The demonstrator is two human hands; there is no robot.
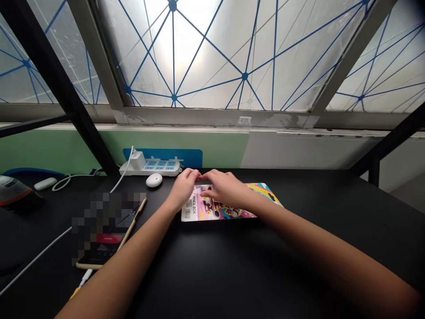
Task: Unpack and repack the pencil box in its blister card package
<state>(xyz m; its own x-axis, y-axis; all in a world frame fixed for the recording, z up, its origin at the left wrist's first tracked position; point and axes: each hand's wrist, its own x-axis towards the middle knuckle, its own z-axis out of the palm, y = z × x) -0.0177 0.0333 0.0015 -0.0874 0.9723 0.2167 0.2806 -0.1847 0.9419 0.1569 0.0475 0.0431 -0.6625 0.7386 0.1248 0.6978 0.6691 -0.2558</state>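
Note:
A flat, colourful pencil box (189, 204) lies on the black desk, with "PENCIL BOX" and a barcode printed along its left end. At its far left corner is my left hand (183, 189), fingers bent and pressed together; what they grip, if anything, is hidden. My right hand (226, 188) reaches over the box from the right and covers part of its printed face. Its thumb stands apart from the fingers, and its index fingertip meets the fingertips of my left hand. I cannot see anything held in it.
Left of my forearm, a tablet-like device (108, 248), partly blurred out, lies with a cable plugged in. A white round case (154, 180) sits before a power strip (162, 167). A grey and black object (18, 192) is at far left. Black frame bars (63, 95) flank the desk.

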